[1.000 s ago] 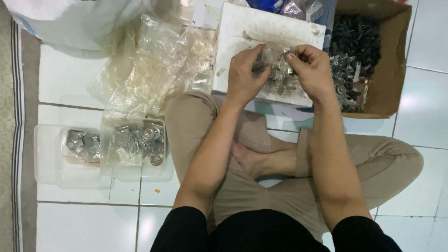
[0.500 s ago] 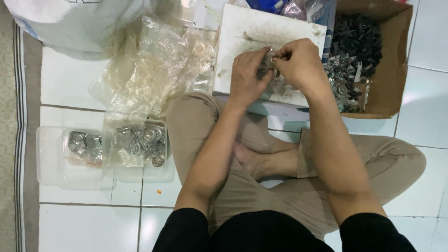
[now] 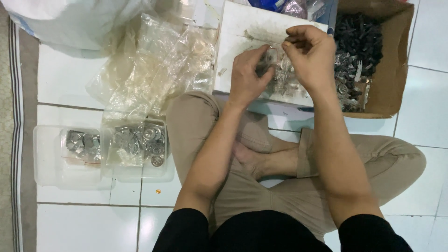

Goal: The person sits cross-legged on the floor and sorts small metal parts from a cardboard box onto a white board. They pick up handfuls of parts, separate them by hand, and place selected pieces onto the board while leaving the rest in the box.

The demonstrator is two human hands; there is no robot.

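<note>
Over the white board (image 3: 242, 28), head view: both hands work above a heap of small metal parts (image 3: 287, 79). Left hand (image 3: 247, 77) has fingers curled, thumb and forefinger pinching a small ring-like metal piece (image 3: 271, 55) at the fingertips. Right hand (image 3: 310, 56) sits just beside it, fingers bunched together and bent down, tips close to the same piece; can't tell if it grips anything, too small to resolve. The two hands nearly touch at the fingertips.

Right of the right hand: cardboard box (image 3: 396, 70), open, holding dark screws-like bits up top and shiny metal parts lower down. Beyond the hands: a blue item, partly cut off by the frame edge.

Left of the left hand: crumpled clear plastic bags (image 3: 154, 65), and further out a big white sack (image 3: 70, 21). Below-left of the left hand, well apart: two clear plastic tubs (image 3: 46, 158) side by side on the tile floor (image 3: 70, 79), each holding bagged metal pieces, round washers visible in the nearer one.

Under the forearms: crossed legs in tan trousers, bare foot between them. Black sleeves at the frame bottom.
</note>
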